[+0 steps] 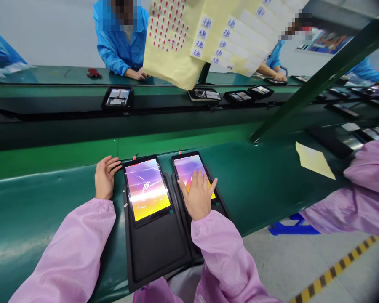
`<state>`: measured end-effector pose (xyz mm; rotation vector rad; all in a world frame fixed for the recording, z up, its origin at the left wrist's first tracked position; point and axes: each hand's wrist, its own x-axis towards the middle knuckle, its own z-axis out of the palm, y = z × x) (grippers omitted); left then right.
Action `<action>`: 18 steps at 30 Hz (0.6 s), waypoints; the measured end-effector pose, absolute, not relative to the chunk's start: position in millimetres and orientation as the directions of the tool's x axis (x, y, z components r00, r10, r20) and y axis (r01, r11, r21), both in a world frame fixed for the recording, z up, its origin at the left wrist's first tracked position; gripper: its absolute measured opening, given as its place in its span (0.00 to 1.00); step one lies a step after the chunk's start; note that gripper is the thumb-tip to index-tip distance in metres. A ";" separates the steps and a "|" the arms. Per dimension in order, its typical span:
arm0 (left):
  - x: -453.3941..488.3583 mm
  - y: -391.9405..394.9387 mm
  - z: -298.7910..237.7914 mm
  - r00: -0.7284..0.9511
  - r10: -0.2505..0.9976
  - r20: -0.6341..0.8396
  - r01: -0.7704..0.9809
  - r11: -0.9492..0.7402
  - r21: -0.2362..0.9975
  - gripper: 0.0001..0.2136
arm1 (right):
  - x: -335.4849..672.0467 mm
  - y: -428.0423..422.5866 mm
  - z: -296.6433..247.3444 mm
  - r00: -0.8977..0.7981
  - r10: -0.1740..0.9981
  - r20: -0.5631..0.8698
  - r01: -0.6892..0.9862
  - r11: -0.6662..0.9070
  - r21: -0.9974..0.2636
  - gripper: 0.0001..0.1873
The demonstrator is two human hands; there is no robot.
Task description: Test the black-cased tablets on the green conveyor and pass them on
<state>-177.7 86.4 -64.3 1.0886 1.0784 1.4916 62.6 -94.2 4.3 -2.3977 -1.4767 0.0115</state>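
Note:
Two lit tablets lie side by side on the green belt, each in a black tray, and their screens show a purple-to-yellow wallpaper. The left tablet (147,189) has fine white streaks across its glass. My left hand (105,177) rests open on the belt, its fingertips next to that tablet's upper left corner. My right hand (197,195) lies open on the screen of the right tablet (189,166), fingers spread and covering its lower half. The black tray (156,248) under the left tablet extends towards me, partly beneath my sleeves.
Beyond a green rail, a second belt (164,105) carries black trays holding opened devices. Across it, co-workers in blue coats (120,46) work. A yellow sheet (202,38) of labels hangs above, beside a green beam (316,80). A pink sleeve (366,198) enters from the right.

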 end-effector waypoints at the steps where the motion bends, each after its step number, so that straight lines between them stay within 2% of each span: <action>1: -177.9 86.5 -64.4 -0.144 0.982 0.122 -0.196 -0.149 0.969 0.17 | 61.9 -95.1 2.9 0.476 0.868 0.140 0.863 -0.432 -0.261 0.42; 6: -178.7 86.5 -64.2 -0.171 0.979 0.109 -0.252 -0.151 0.956 0.16 | 35.6 -101.8 -1.6 0.434 0.899 0.059 0.883 -0.411 -0.228 0.45; 14: -179.6 87.8 -62.2 -0.181 0.980 0.079 -0.248 -0.124 0.961 0.15 | 45.1 -121.7 4.9 0.367 0.924 0.105 0.900 -0.324 -0.292 0.40; 18: -179.0 87.2 -60.3 -0.181 0.980 0.079 -0.220 -0.119 0.968 0.15 | 63.0 -126.7 2.5 0.449 0.886 0.120 0.875 -0.409 -0.258 0.40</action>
